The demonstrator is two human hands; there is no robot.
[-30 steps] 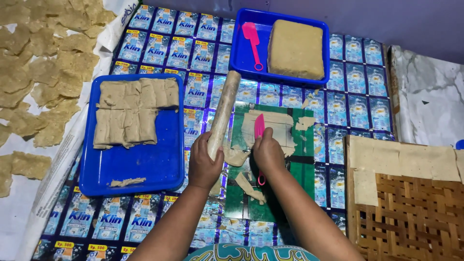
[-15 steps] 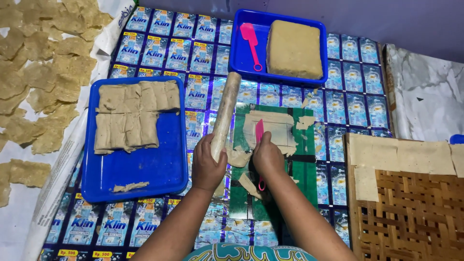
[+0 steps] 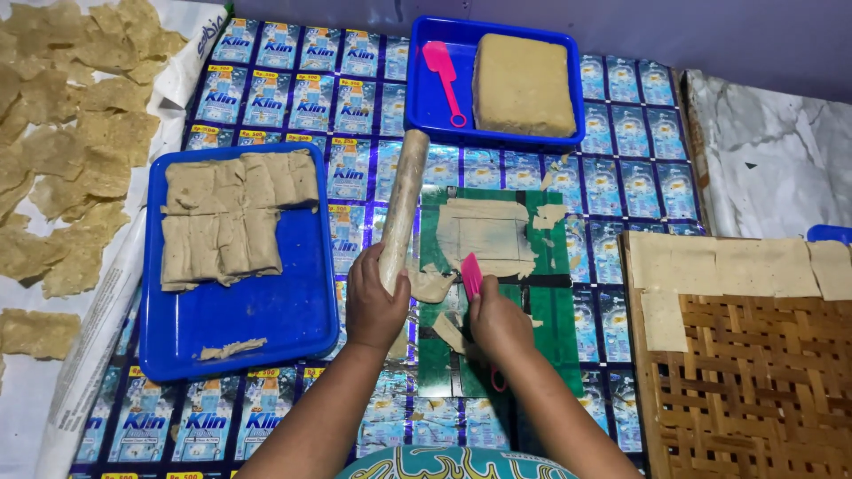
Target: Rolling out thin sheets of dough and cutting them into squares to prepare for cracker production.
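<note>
**Rolling pin in one hand, pink scraper in the other**

The left hand (image 3: 373, 302) is gripping the lower end of a dough-coated rolling pin (image 3: 402, 208), its fingers curled tightly around it; the pin is lying tilted, pointing away towards the far blue tray (image 3: 426, 106). The right hand (image 3: 499, 321) is closing its fingers on a pink scraper (image 3: 470, 273), whose blade is touching the green board (image 3: 555, 302) just below a flattened square of dough (image 3: 486, 235). Torn dough scraps (image 3: 432, 286) are lying between the two hands. A near blue tray (image 3: 266, 310) to the left is carrying folded dough sheets (image 3: 232, 217). A woven mat (image 3: 754, 381) on the right is bearing thin cut squares (image 3: 728, 266).
</note>
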